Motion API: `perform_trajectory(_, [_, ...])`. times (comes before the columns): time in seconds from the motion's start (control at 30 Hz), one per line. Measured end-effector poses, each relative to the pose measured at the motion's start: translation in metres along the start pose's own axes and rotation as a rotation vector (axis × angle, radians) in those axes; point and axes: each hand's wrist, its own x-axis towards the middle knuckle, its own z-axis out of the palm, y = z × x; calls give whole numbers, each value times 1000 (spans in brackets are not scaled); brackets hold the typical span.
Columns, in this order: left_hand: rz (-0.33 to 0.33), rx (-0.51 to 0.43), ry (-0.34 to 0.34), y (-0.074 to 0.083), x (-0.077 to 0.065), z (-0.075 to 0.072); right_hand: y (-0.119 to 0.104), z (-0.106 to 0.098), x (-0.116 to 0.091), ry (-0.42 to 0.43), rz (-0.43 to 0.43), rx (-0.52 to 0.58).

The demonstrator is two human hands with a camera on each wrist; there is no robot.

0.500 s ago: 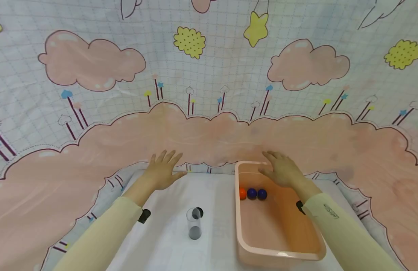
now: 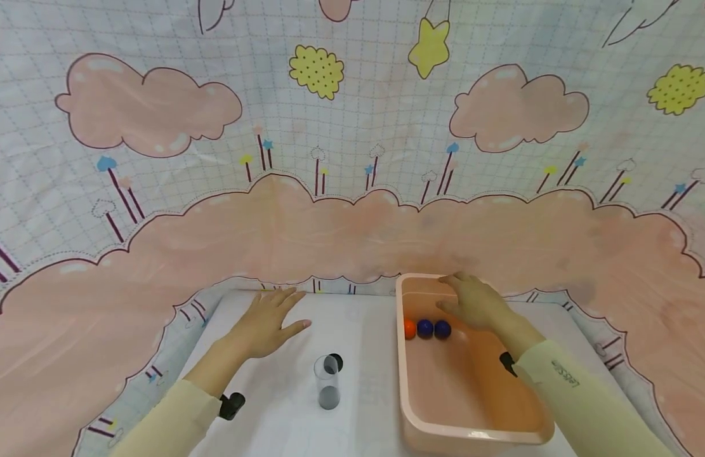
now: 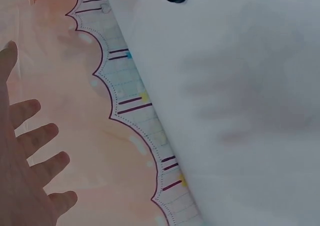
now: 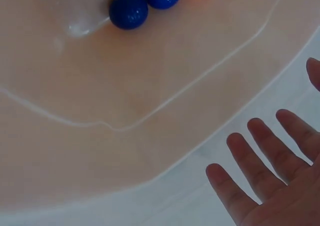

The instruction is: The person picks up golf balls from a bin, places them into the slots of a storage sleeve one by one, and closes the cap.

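My left hand [image 2: 266,325] is held over the left part of the white table, fingers spread and holding nothing. To its lower right a clear cylinder [image 2: 327,381], like a small cup, stands near a black round disc [image 2: 337,362]. My right hand [image 2: 474,301] hovers over the far right part of a peach plastic bin [image 2: 403,381], fingers extended and nothing in them. Inside the bin, an orange ball [image 2: 409,329] and two dark blue balls [image 2: 434,329] sit in a row. The right wrist view shows the blue balls [image 4: 128,10] beyond the spread fingers [image 4: 255,161].
The white table [image 2: 369,355] carries the bin on its right side. Behind it hangs a patterned cloth [image 2: 352,235] with clouds and stars, which also runs down both sides of the table.
My left hand has come down and a little toward me and left. The right hand has lowered slightly over the bin. Cylinder, disc and balls stay in place.
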Motion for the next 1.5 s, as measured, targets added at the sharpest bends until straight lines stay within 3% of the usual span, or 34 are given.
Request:
perform_trajectory(0.23, [-19,-138,-13,1,-17,17,6,7,-1,1,-40,-67])
perform_trajectory(0.5, [-92,-272,-92,0,-46,39,10,20,6,-49,-29,1])
perform_trajectory(0.63, [-93,-322,-104,-2,-56,50,11,26,9,-89,11,38])
perform_trajectory(1.0, [-107,-497,-144,8,-65,78,20,43,16,-148,71,76])
perform_trajectory(1.37, [-49,-583,-34,23,-65,103,31,65,21,-159,61,50])
perform_trajectory(1.5, [-34,-591,25,26,-64,110,30,70,24,-202,109,68])
